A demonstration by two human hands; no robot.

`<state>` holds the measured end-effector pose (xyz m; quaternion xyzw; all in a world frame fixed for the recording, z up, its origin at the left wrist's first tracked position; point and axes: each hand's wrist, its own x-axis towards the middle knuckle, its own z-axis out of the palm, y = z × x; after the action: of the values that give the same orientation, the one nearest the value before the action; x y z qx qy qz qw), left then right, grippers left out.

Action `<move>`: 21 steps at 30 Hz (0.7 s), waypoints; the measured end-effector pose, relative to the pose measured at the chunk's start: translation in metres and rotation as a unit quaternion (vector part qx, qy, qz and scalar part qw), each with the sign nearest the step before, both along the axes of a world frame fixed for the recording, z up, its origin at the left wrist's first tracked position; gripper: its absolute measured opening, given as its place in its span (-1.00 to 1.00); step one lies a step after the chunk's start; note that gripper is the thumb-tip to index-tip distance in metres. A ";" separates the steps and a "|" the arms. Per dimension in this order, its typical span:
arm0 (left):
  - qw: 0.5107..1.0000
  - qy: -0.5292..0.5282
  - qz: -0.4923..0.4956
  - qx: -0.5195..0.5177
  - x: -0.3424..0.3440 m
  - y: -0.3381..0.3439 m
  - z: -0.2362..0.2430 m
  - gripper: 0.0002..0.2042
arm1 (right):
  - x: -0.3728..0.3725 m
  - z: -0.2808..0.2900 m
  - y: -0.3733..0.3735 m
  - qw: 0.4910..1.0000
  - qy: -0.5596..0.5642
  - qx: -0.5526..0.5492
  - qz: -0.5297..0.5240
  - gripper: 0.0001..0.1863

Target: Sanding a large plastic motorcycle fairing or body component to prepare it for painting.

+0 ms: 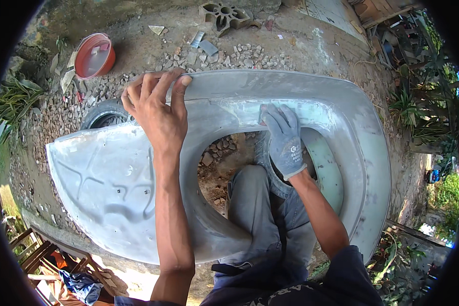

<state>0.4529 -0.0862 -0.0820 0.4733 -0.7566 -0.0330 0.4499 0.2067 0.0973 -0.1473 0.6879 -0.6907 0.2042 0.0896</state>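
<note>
Gripping the far edge of a grey panel (112, 178), my bare left hand (155, 109) curls its fingers (181, 84) over the rim, clenched on the metal. Seen from the head camera, my gloved right hand (284, 138) lies flat, fingers spread and released, pressed on the inner ledge beside the panel's large oval opening; whether anything sits under the palm I cannot tell. The panel, a curved sheet with pressed ribs on its left part, lies across the ground before me, its left end resting on a tyre (103, 115). Through the opening I see my knee (250, 196) in grey trousers, with stones and earth beyond it.

Gravel (229, 56) lies along the panel's far edge. An orange bucket (93, 55) stands well apart near the panel's far left corner, and a patterned block (225, 15) lies beyond the far edge. Wooden chairs (41, 257) stand off the near left corner, and green plants (418, 107) grow past the right end.
</note>
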 end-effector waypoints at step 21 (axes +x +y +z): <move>0.999 -0.028 0.002 0.021 0.005 -0.001 -0.001 -0.80 | 0.027 0.008 -0.006 0.999 -0.025 0.034 0.030 -0.47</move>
<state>0.4582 -0.0876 -0.0834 0.4848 -0.7670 -0.0345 0.4190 0.2336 0.0914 -0.1389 0.7054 -0.6784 0.2008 0.0427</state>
